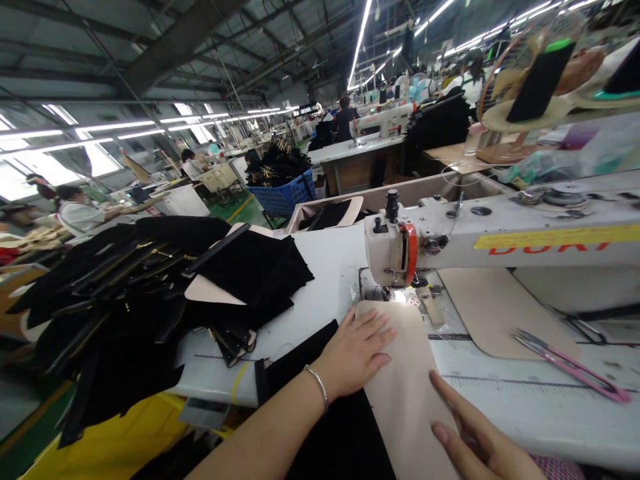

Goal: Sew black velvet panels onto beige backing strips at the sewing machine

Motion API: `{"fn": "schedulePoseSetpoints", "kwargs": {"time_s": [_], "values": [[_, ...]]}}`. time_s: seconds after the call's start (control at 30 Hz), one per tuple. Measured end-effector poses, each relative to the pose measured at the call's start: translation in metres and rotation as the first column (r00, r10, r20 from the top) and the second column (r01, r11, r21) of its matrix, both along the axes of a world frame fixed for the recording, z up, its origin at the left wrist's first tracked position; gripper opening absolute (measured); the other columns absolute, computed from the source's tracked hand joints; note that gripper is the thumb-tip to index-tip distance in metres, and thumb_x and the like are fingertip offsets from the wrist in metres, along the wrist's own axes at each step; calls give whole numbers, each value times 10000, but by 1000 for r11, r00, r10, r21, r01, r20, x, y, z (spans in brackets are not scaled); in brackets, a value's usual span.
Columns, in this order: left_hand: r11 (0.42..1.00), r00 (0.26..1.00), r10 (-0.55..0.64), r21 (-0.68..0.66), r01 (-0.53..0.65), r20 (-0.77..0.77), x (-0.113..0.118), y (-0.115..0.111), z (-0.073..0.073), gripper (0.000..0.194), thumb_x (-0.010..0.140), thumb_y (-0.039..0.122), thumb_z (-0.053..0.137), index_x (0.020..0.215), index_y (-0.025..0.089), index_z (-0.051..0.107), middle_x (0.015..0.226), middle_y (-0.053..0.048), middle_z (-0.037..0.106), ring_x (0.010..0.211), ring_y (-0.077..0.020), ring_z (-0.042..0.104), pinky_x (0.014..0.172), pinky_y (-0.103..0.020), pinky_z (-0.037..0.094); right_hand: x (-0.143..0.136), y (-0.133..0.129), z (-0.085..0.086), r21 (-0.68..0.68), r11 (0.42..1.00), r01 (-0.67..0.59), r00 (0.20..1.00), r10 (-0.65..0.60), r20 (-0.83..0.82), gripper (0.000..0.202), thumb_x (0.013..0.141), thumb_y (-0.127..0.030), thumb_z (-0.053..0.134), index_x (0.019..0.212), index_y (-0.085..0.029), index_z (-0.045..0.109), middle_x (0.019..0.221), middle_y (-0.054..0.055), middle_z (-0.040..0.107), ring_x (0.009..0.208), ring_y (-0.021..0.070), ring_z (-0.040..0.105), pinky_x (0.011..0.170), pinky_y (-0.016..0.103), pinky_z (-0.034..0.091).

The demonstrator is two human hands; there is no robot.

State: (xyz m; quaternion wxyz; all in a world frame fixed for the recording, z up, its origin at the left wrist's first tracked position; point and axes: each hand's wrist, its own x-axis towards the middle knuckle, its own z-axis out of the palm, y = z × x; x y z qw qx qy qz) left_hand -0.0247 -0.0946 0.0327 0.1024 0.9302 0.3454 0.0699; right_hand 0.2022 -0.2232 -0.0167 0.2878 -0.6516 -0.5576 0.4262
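A beige panel (pixel 405 380) lies under the needle area of a white sewing machine (pixel 390 247), with black fabric (pixel 340 433) beneath and left of it. My left hand (pixel 355 350), a silver bangle at its wrist, rests flat with fingers spread on the panel's upper left part. At the panel's right edge is my right hand (pixel 475 427), its thumb and a finger apart and touching the edge. The panel's lower end runs out of the frame.
Black pieces with zippers (pixel 145 267) are heaped on the left. Pink-handled scissors (pixel 575 367) and another beige panel (pixel 500 313) lie right of the needle. Behind stand a blue crate (pixel 285 193), a thread cone (pixel 540 83) and a fan. People sit farther back.
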Motion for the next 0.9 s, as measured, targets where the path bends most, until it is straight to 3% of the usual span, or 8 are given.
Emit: {"fn": "schedulePoseSetpoints", "kwargs": {"time_s": [0.2,0.37,0.47,0.57,0.63,0.7,0.8,0.9], "values": [[999,999,22,35,-23,44,15,16,-4,424,973,390,450,1382,278,444,1496,-48,398,1425,-232,281,1183,-551,155,6,15,18,-14,1000,21,1000,-21,-5,721,825,-571,496,1445,-216,401,1428,58,482,1306,274,452,1105,455,323],[995,994,62,69,-68,90,23,19,-7,408,944,360,516,1338,256,491,1447,-79,453,1382,-255,356,1169,-566,192,21,23,27,-71,996,-60,994,65,84,711,838,-567,500,1461,-247,371,1089,68,702,1028,276,647,943,453,495],[995,992,73,66,-80,106,25,20,-6,377,940,337,521,1304,239,517,1422,-86,476,1359,-256,386,1167,-559,210,32,39,35,27,985,-173,955,161,250,487,853,-530,516,1276,-301,595,1061,57,707,956,267,665,862,427,530],[996,989,65,55,-73,131,26,21,-5,362,931,309,535,1283,227,529,1384,-86,510,1342,-248,407,1177,-533,217,34,78,48,252,914,-318,842,151,518,315,895,-485,473,909,-291,721,989,57,700,907,257,647,847,463,514],[996,984,63,47,-72,164,26,23,-5,354,925,294,540,1270,216,530,1367,-82,525,1332,-238,420,1181,-513,229,28,110,54,390,796,-463,779,156,607,284,921,-403,461,975,-283,712,1173,56,651,1096,261,575,970,484,444],[997,979,61,39,-70,194,26,24,-6,327,922,276,537,1240,201,539,1363,-81,529,1322,-229,433,1180,-501,245,18,136,54,418,721,-553,742,198,640,284,931,-354,460,1092,-282,683,1289,59,595,1195,254,513,994,467,427],[997,974,60,30,-68,221,25,25,-8,295,910,252,548,1198,187,555,1354,-86,535,1311,-227,448,1178,-498,260,6,153,47,417,697,-583,722,211,659,340,932,-294,453,1232,-255,609,1311,69,588,1207,242,508,1001,470,418],[997,970,64,21,-70,235,24,26,-9,294,905,240,555,1196,192,553,1342,-90,543,1301,-230,461,1176,-507,262,4,146,41,415,677,-608,703,215,678,362,939,-243,424,1267,-232,577,1310,46,595,1211,227,506,1052,478,372]]}}
